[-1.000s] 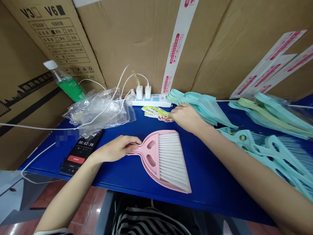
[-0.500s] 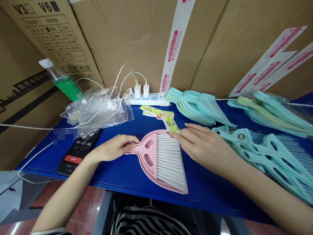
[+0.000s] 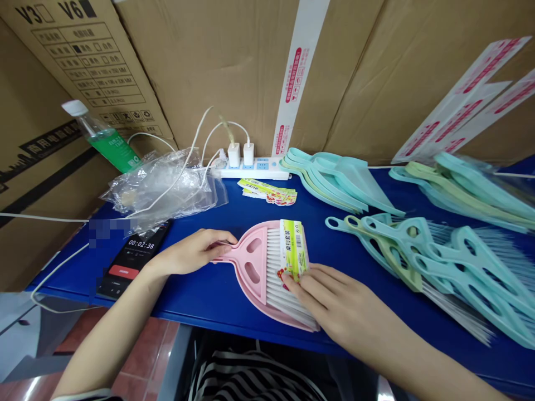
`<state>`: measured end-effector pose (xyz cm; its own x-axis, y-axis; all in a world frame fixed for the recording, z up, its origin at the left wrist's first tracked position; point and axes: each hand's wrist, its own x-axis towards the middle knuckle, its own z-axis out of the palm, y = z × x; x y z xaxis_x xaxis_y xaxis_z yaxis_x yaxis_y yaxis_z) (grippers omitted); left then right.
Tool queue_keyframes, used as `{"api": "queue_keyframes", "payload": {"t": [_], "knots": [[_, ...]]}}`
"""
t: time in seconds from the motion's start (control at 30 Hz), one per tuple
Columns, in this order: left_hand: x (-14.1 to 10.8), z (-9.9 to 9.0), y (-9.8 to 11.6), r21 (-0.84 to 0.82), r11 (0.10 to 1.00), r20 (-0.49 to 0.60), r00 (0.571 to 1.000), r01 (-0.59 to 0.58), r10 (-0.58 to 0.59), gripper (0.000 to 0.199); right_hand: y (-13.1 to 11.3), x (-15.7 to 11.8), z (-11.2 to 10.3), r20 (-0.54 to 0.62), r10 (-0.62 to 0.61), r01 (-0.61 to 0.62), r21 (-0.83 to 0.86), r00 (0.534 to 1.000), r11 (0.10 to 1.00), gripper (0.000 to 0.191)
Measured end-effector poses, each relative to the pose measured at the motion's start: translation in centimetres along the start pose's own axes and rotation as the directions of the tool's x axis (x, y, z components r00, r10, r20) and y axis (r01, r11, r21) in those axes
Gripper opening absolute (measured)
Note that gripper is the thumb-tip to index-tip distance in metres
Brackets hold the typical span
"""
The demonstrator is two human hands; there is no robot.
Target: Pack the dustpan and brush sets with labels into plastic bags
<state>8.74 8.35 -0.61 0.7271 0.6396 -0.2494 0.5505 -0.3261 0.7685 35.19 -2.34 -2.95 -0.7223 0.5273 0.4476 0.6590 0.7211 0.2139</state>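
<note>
Glossy paper label lies over soft white bristles.

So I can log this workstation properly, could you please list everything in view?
Brush: one, pink, centre, atop dustpan
Dustpan: one, pink, beneath brush
Single label: one, yellow-green and white, on bristles
Spare labels: several, same colours, behind brush
Stacked dustpans: several, teal and light green, back
Bagged items: several, same colours, far right
Brushes: several, same colours, right
Power strip: one, white, back
Chargers: two, white, plugged in
Cables: several, white, left
Plastic bags: uncountable, clear, left
Bottle: one, green, back left
Phone: one, black, left
Boxes: several, brown, behind
Table: one, blue
Floor: reddish, below
Hands: left, right
Clothing: striped
</note>
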Motion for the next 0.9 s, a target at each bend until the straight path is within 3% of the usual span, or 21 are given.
{"api": "queue_keyframes", "payload": {"t": [0.43, 0.53, 0.73, 0.9], "knots": [[0.0, 0.1, -0.1, -0.051, 0.998, 0.020, 0.999, 0.027, -0.026, 0.027, -0.3, -0.2, -0.3, 0.039, -0.036, 0.028, 0.183, 0.999, 0.983, 0.035], [0.0, 0.1, -0.1, -0.066, 0.998, 0.013, 1.000, 0.022, -0.021, 0.027, 1.2, -0.1, -0.9, 0.079, -0.032, 0.011, 0.254, 0.996, 0.967, 0.038], [0.1, 0.2, -0.1, -0.085, 0.996, 0.002, 1.000, 0.013, -0.013, 0.028, 5.6, -0.1, -0.6, 0.140, 0.076, -0.106, 0.219, 0.987, 0.970, 0.042], [0.3, 0.5, -0.4, -0.093, 0.996, -0.029, 1.000, -0.011, 0.009, 0.030, 6.0, -0.8, 1.0, 0.203, 0.185, -0.235, 0.261, 0.962, 0.936, 0.061]]}}
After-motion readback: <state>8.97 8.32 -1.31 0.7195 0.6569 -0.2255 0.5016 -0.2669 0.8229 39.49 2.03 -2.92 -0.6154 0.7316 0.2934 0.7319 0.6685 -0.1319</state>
